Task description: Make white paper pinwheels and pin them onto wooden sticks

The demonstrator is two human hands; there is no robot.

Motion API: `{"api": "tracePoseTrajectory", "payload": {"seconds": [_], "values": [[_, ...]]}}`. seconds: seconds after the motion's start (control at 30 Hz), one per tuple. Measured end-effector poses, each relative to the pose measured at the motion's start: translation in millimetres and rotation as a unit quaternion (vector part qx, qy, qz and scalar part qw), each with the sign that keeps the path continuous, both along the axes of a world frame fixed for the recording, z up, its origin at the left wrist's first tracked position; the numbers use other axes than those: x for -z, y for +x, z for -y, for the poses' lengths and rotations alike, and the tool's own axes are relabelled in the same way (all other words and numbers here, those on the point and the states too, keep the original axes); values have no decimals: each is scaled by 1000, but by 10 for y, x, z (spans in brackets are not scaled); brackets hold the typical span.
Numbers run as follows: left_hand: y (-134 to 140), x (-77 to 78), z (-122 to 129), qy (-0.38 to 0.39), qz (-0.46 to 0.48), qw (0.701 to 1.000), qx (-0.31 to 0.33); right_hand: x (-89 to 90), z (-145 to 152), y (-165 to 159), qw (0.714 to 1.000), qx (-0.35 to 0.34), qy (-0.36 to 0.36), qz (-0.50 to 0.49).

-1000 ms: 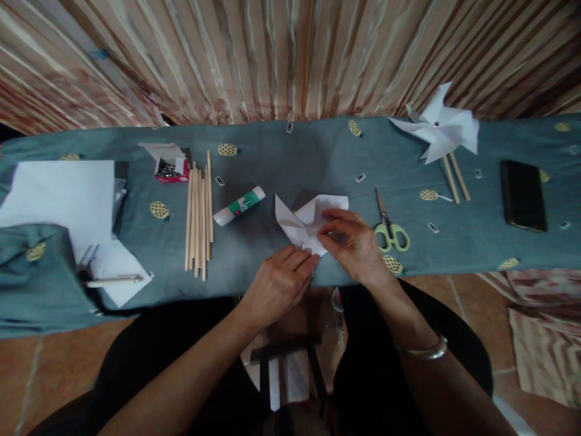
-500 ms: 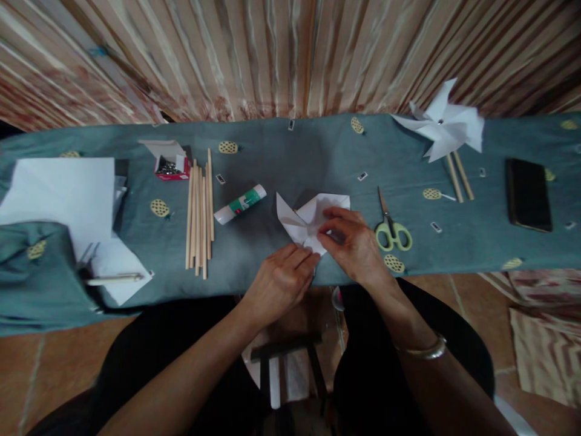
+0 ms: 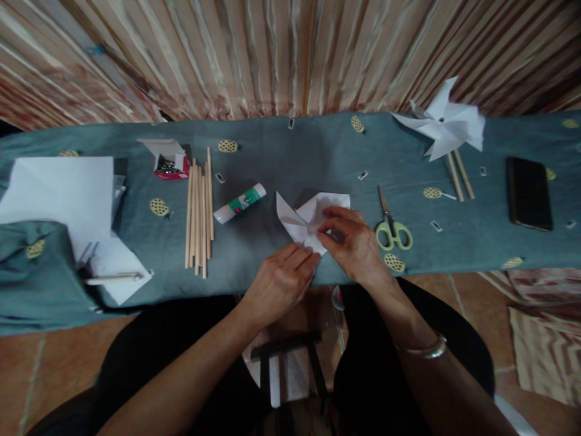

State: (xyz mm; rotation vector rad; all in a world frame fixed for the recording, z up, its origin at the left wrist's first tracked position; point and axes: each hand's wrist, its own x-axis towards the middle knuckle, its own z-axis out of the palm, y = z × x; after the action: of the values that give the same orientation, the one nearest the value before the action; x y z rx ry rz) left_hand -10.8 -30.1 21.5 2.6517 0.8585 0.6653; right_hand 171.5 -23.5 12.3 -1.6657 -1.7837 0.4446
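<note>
A white paper pinwheel (image 3: pixel 313 212), partly folded, lies near the table's front edge between my hands. One pointed blade stands up at its left. My left hand (image 3: pixel 284 275) is closed on the paper's near edge, its fingertips partly hidden. With thumb and fingers bent together, my right hand (image 3: pixel 351 242) pinches the paper's right part near the middle. Green-handled scissors (image 3: pixel 393 233) lie just right of my right hand, blades pointing away. To the left of the paper rests a white and green glue stick (image 3: pixel 240 203).
Several wooden sticks (image 3: pixel 198 218) lie left of the glue stick, beside an open red box (image 3: pixel 171 166) of small metal pins. White paper sheets (image 3: pixel 63 188) and a pen (image 3: pixel 113 279) are at far left. A finished pinwheel (image 3: pixel 447 124) and a phone (image 3: pixel 529 194) lie at right.
Almost nothing differs. Both hands keep the same hold on the paper, and the view has shifted very slightly.
</note>
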Motion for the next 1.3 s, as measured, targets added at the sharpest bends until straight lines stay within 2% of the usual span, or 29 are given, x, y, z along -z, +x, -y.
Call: {"api": "tracePoseTrajectory", "payload": {"seconds": [0.3,0.63,1.0,1.3], "values": [[9,-8,-4,8,4,1000,0,11,14,-6,1000,-7,6,7],[8,5,2,6,-5,1000,1,37,63,-3,997,-52,35,50],[2,-7,7,-20,-8,1000,-10,12,196,-147,984,-70,-8,167],[17,-11,1,-12,-12,1000,-18,60,207,-184,988,-54,-14,147]]}}
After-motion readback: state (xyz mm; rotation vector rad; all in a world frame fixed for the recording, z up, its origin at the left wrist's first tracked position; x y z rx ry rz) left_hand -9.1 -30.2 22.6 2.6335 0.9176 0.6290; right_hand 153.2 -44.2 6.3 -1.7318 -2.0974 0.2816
